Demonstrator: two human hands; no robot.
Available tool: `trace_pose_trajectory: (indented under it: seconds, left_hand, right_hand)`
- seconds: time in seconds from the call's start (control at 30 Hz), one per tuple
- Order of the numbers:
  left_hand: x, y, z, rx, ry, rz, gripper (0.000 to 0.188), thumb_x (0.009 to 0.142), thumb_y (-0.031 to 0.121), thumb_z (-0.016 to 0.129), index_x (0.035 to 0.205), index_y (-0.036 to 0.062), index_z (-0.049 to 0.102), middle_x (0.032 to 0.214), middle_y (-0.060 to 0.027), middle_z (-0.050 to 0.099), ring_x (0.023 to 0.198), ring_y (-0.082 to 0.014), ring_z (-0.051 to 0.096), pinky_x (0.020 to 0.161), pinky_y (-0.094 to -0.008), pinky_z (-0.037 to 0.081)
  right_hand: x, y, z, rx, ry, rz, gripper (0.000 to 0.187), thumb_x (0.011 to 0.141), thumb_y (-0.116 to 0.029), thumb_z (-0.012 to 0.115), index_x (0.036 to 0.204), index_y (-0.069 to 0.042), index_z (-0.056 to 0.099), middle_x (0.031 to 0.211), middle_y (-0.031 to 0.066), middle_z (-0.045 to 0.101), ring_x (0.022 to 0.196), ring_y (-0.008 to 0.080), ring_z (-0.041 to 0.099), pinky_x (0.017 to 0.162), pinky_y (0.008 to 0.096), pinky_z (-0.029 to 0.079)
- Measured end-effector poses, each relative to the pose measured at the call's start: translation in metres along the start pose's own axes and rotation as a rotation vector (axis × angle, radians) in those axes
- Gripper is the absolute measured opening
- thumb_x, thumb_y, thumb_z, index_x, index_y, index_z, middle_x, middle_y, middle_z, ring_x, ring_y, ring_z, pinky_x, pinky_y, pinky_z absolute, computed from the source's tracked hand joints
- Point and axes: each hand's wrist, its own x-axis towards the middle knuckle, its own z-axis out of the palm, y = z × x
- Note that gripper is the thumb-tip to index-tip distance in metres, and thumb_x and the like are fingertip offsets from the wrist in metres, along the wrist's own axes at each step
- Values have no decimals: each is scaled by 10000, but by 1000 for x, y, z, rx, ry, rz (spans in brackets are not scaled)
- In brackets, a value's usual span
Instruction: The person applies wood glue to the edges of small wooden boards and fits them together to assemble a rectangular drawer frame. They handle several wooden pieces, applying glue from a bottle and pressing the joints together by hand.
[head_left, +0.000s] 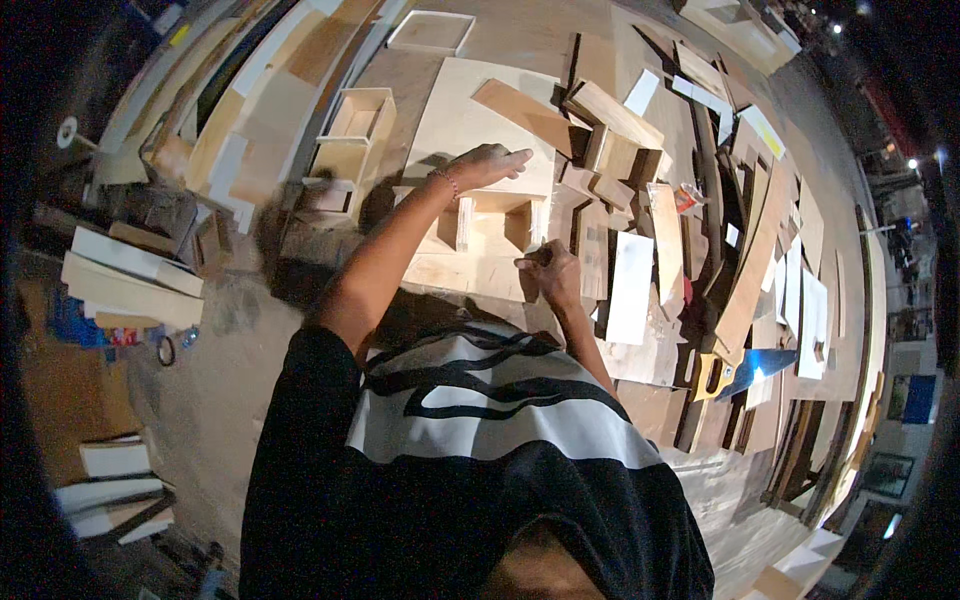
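A pale plywood box frame (497, 262) with upright dividers (464, 222) lies in front of me, on or against a large light plywood sheet (450, 100). My left hand (488, 167) is over the far side of the frame, its fingers stretched out to the right; whether it touches the wood is unclear. At the frame's near right corner, my right hand (555, 273) has its fingers pinched together. What they hold, if anything, is too small to make out. Just beyond the left hand, a brown board (525, 115) lies slantwise across the sheet.
To the left stands a small open wooden box (358, 118). Wood offcuts, a white panel (629, 288) and long strips (757, 250) crowd the right side. A handsaw with a yellow handle (713, 376) lies among them. Stacked boards (130, 275) sit at far left.
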Motion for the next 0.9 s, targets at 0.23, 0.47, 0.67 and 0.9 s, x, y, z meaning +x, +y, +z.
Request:
trace_pose_trajectory:
  seconds: [0.23, 0.47, 0.67, 0.9]
  left_hand:
    - [-30, -29, -34, -45, 94, -35, 642, 805, 557, 405, 927, -35, 624, 937, -183, 624, 933, -278, 574, 850, -329, 411]
    - [-44, -41, -49, 190, -1, 57, 357, 767, 337, 549, 664, 1, 617, 620, -137, 598, 545, -183, 469, 601, -348, 409]
    - [-43, -53, -38, 166, -29, 145, 345, 766, 308, 572, 663, -20, 601, 597, -149, 582, 526, -186, 434, 586, -360, 396]
    - [-53, -33, -36, 224, -94, 57, 377, 783, 342, 554, 704, -22, 617, 631, -170, 599, 558, -208, 509, 627, -369, 422]
  right_hand:
    - [-9, -24, -14, -314, -145, 76, 241, 729, -214, 638, 686, 19, 591, 599, 192, 583, 573, 320, 598, 517, 352, 457]
    - [-2, -69, 24, 6, -284, -209, 453, 772, -324, 616, 945, 90, 557, 635, 221, 577, 577, 311, 599, 522, 360, 459]
    - [19, -107, 39, -101, -337, -143, 676, 721, -457, 612, 1037, 109, 425, 863, 271, 574, 761, 375, 592, 632, 408, 491]
    - [19, -97, 53, -103, -240, -239, 608, 729, -409, 609, 1046, 85, 450, 800, 233, 583, 661, 357, 587, 556, 417, 486]
